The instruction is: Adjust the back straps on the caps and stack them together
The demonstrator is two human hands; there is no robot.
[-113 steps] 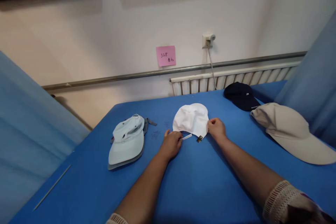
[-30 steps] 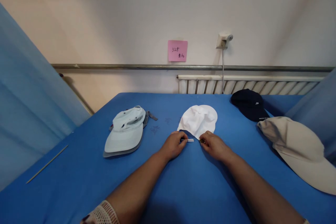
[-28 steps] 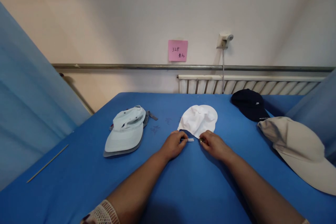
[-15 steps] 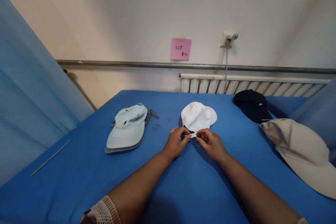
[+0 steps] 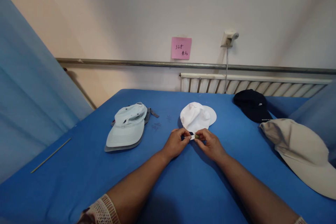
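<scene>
A white cap (image 5: pixel 195 116) lies on the blue-covered table in front of me, its brim pointing right. At its near edge, my left hand (image 5: pixel 176 143) pinches the end of the cap's white strap (image 5: pixel 192 137) between thumb and fingers. Close beside it, my right hand (image 5: pixel 211 144) pinches a small brass-coloured buckle (image 5: pixel 196 136) at the strap. The fingertips of both hands almost meet. Whether the strap passes through the buckle is too small to tell.
Left of my hands, a pale blue cap (image 5: pixel 127 124) rests on a grey one. A thin stick (image 5: pixel 51 155) lies farther left. To the right are a navy cap (image 5: pixel 252 105) and a beige cap (image 5: pixel 301 150). A wall and radiator (image 5: pixel 204 84) stand behind the blue table (image 5: pixel 168 189).
My right hand has shifted slightly left, bringing the buckle closer to my left fingertips. Less of the white strap shows between the hands.
</scene>
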